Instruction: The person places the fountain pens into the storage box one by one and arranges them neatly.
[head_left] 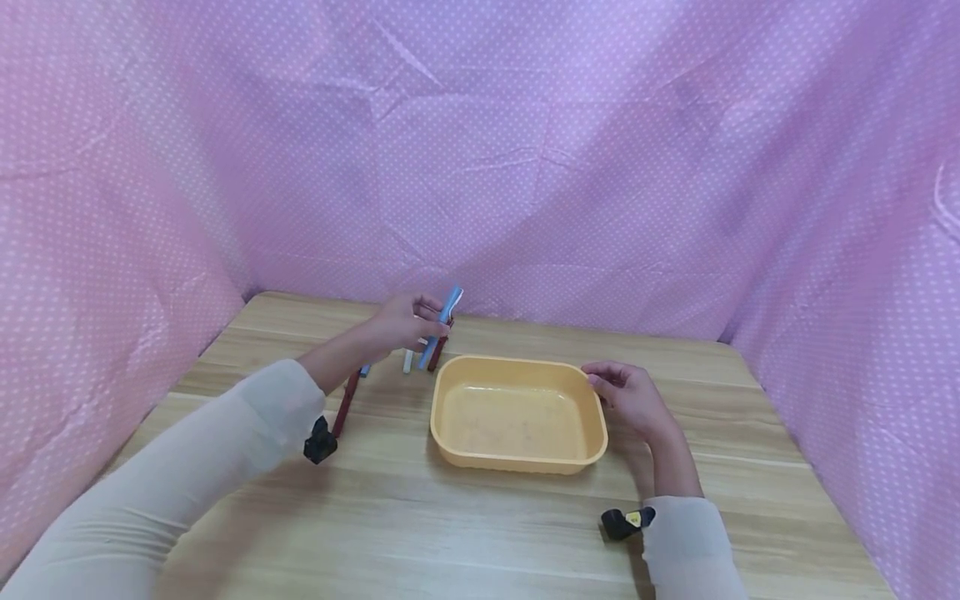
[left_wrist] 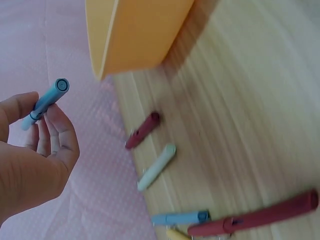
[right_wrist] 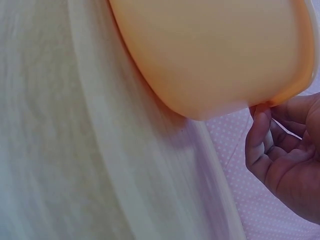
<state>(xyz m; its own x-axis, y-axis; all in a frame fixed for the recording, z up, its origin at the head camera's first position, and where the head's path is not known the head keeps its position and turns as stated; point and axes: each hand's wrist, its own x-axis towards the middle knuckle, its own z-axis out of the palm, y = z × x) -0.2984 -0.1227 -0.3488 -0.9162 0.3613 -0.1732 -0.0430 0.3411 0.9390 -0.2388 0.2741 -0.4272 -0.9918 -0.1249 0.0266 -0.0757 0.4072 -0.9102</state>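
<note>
My left hand (head_left: pixel 397 323) pinches a light blue pen (left_wrist: pixel 50 97) between thumb and fingers, above the table's far side. Near it on the wood lie a short dark red pen (left_wrist: pixel 142 131), a pale green pen (left_wrist: pixel 157 167), another blue pen (left_wrist: pixel 180 218) and a longer dark red pen (left_wrist: pixel 260 215). Part of a yellow pen (left_wrist: pixel 177 235) shows at the bottom of the left wrist view. To the right of the pens stands a yellow plastic basin (head_left: pixel 517 460) with nothing inside. Thumb and fingers of my right hand (head_left: pixel 633 396) pinch its right rim.
The wooden table (head_left: pixel 420 533) reaches back to a pink polka-dot cloth (head_left: pixel 487 167) that hangs behind it and on both sides. A black wrist camera (head_left: pixel 320 442) sits by the left sleeve and another black wrist camera (head_left: pixel 626 523) by the right.
</note>
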